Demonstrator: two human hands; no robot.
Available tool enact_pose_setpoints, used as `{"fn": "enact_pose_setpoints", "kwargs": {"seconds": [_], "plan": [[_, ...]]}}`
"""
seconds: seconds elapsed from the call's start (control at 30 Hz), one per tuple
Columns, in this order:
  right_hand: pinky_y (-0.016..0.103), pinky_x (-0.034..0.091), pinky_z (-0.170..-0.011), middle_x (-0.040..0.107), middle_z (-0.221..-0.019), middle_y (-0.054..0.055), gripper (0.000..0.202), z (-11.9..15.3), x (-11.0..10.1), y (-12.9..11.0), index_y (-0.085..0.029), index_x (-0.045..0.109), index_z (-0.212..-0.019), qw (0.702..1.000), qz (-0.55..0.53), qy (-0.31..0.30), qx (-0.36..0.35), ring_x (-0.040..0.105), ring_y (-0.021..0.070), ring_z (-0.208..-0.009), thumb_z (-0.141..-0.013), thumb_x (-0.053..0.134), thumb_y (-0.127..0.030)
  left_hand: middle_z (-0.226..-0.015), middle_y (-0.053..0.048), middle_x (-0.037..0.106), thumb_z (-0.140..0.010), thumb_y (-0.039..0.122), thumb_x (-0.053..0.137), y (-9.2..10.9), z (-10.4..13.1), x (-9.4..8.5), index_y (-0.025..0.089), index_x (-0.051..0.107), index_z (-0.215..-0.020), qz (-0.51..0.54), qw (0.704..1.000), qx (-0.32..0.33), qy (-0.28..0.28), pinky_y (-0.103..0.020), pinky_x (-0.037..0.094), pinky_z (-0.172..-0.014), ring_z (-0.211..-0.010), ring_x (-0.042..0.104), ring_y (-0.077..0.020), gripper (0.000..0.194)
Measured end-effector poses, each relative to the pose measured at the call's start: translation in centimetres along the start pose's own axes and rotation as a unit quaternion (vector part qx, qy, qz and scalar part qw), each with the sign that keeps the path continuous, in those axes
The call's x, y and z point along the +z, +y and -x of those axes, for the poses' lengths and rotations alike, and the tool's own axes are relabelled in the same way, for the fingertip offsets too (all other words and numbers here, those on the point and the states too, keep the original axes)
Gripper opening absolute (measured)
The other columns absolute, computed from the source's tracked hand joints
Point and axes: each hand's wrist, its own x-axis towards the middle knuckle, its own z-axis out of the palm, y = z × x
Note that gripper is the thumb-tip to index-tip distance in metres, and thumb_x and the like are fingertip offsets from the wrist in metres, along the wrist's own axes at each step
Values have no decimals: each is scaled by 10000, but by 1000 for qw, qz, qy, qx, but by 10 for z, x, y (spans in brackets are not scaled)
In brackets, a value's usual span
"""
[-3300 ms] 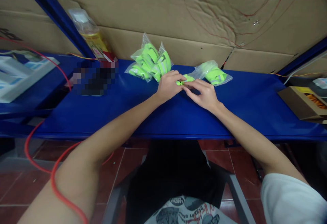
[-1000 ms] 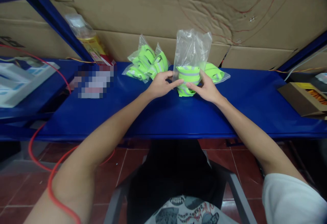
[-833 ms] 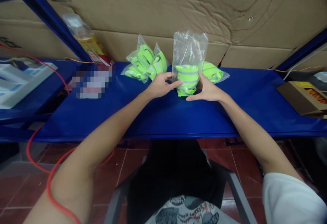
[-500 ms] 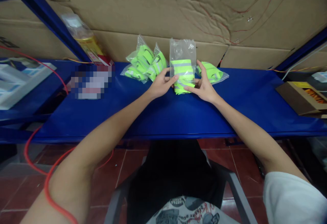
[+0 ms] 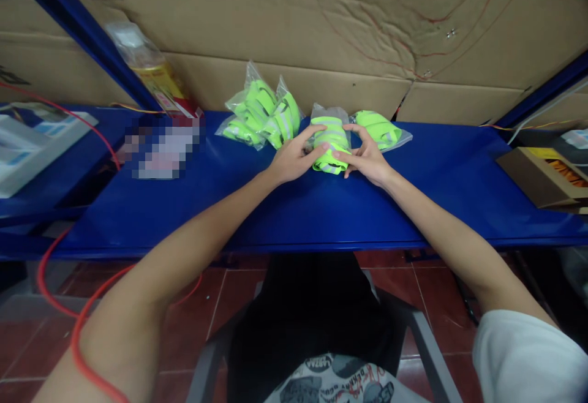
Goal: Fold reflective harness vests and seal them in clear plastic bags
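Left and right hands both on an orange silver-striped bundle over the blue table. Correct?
Colour's wrong: the head view shows the silver-striped bundle is yellow-green. The rest holds: left hand and right hand both on it, over the blue table.

Shirt (image 5: 331, 384) lettering partly legible, "LABZAA"-like; bottle label (image 5: 162, 84) unreadable.

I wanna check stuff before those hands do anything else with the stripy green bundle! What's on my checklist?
1. Left hand on the green bundle: ok, thumb on its front.
2. Right hand on it too: ok, thumb on its front.
3. Clear bag around the whole bundle: cannot tell, the hands hide part of it.
4. Bag sealed shut: cannot tell.
5. Bagged bundle on the right resting on the blue table: ok.
6. Cardboard box away from both hands: ok.
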Motion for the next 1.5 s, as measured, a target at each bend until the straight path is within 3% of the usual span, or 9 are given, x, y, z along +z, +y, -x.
{"fn": "enact_pose_setpoints", "kwargs": {"seconds": [0.17,0.37,0.53,0.63,0.77,0.9,1.0,1.23,1.5], "plan": [[356,600,-456,622,-672,-81,964,4,6,-3,-330,500,-1467,998,35,-7,-49,655,201,-554,-747,923,-812,-597,49,573,-830,510,949,2,-1,0,293,783,-1088,-95,994,42,16,-308,499,-603,-563,601,-175,376],[296,571,-440,721,-710,-37,853,-2,9,4,-278,656,-1351,994,13,-49,-95,714,194,-592,-718,981,-748,-484,106,465,-1012,455,756,13,3,-3,285,679,-1199,-182,981,-52,29,-290,321,-511,-422,436,-142,264],[332,655,-495,804,-746,13,775,-8,4,9,-225,765,-1307,997,-18,0,-72,810,250,-656,-727,999,-683,-550,62,535,-1128,602,593,19,6,-9,282,680,-1479,-208,977,-3,-57,-306,362,-568,-486,520,-162,483],[335,649,-480,810,-721,27,753,-9,1,10,-216,789,-1324,997,-23,26,-66,815,263,-628,-760,982,-676,-576,44,576,-1056,668,695,14,6,-10,275,698,-1564,-225,969,36,-92,-301,380,-580,-522,541,-161,642],[334,639,-471,785,-664,21,763,-8,0,10,-187,791,-1349,996,-11,43,-78,790,251,-581,-801,945,-695,-592,39,628,-1000,650,780,-2,3,-6,269,736,-1548,-167,983,19,-71,-279,389,-548,-507,520,-138,669],[337,660,-525,804,-748,9,934,-6,1,12,-190,705,-1517,995,0,-6,-103,804,246,-695,-750,999,-636,-581,39,648,-1026,588,764,-14,-2,-9,253,756,-1526,-135,989,11,-55,-264,405,-506,-460,518,-130,602],[361,694,-608,819,-818,14,1058,-7,2,14,-183,659,-1579,994,0,-31,-101,810,249,-776,-679,1054,-575,-649,21,727,-1034,541,764,-12,-4,-15,257,779,-1493,-156,986,20,-52,-256,483,-554,-529,665,-154,540],[383,741,-782,855,-874,37,912,-7,9,11,-166,740,-1421,994,-79,36,-62,856,245,-839,-667,1056,-573,-620,24,744,-1073,603,689,2,-3,-5,219,760,-1502,-140,990,-3,-16,-254,579,-645,-567,739,-167,580],[399,693,-681,792,-769,26,789,-5,12,11,-170,803,-1246,992,-11,80,-98,773,218,-690,-675,1025,-668,-593,20,728,-1050,653,709,10,3,0,219,825,-1398,-157,987,2,13,-269,587,-630,-562,742,-175,568]]}}
